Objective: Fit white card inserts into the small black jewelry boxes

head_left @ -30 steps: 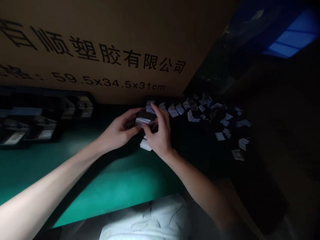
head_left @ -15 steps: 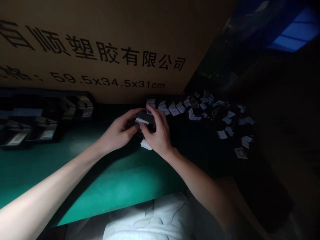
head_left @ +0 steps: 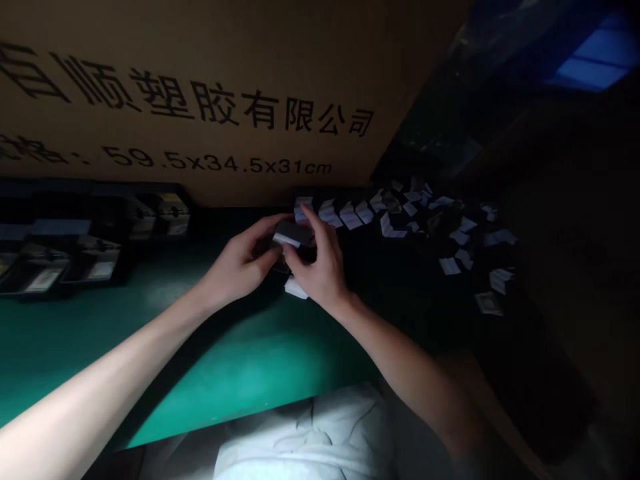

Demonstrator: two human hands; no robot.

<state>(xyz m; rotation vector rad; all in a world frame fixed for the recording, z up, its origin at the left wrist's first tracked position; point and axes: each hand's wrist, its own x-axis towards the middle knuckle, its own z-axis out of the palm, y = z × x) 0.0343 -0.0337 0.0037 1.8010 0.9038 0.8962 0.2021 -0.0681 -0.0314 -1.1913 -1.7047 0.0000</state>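
Note:
A small dark box-like piece with a pale front edge (head_left: 294,234) is held between my two hands above the green table (head_left: 225,360). My left hand (head_left: 239,264) grips its left side, fingers curled round it. On the other side my right hand (head_left: 323,267) is closed on the same piece, thumb in front and forefinger raised along the far edge. Beneath the hands lies a white folded paper stack (head_left: 296,287), partly covered by my right hand. What sits under the dark piece is too shadowed to make out.
Several black boxes with pale inserts (head_left: 95,260) stand at the left. Behind them rises a large printed cardboard carton (head_left: 240,60). Folded white papers (head_left: 353,215) form a row right of my hands, and more loose papers (head_left: 460,233) lie scattered farther right in shadow.
The view has shifted slightly. Both hands keep hold of the dark piece, and my right forefinger sits a little differently along its far edge.

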